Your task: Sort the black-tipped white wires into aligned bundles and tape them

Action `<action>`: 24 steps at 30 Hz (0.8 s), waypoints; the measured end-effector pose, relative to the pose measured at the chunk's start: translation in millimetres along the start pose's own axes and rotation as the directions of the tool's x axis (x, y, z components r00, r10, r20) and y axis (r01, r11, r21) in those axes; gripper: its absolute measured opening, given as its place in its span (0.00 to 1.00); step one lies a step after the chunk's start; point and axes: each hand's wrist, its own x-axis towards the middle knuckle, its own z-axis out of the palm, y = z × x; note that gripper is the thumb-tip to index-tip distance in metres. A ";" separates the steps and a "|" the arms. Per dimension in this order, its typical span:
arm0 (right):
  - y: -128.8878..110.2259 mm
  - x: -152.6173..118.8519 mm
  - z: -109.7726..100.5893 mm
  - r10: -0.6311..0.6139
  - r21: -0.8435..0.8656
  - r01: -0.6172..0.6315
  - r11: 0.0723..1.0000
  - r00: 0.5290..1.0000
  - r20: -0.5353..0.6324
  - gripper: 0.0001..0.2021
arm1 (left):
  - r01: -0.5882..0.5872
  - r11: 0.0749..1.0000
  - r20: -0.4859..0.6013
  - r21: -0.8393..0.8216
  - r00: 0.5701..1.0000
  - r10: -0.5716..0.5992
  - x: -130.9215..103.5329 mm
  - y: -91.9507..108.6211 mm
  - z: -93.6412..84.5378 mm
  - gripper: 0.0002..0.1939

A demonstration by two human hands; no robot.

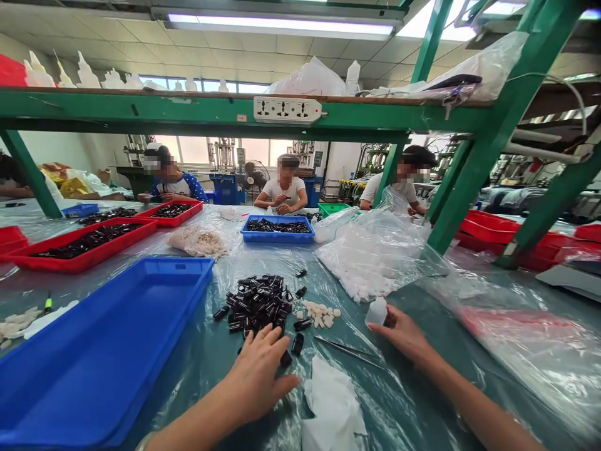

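Observation:
My left hand [263, 376] is spread over the near edge of a pile of small glossy black parts [260, 300], its fingers apart; whether it touches them I cannot tell. In my right hand [401, 332] is a small translucent white bottle [376, 312], gripped between thumb and fingers. Between the hands lie a few loose black pieces, a heap of small cream-coloured pieces [322, 314] and metal tweezers [350, 352]. A crumpled white tissue [332, 401] rests on the plastic-covered table, nearest the front.
An empty blue tray [154, 275] stands at left. Red trays [84, 266] and a blue tray [277, 237] of black parts sit farther back. A clear bag [375, 250] of white pieces lies behind my right hand. A green shelf frame [188, 113] crosses overhead; several people sit opposite.

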 end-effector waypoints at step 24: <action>-97.6 -57.1 18.2 -0.351 -0.090 0.383 0.920 0.902 0.251 0.11 | 0.066 0.981 -0.074 0.180 0.996 -0.054 27.7 -29.7 10.1 0.11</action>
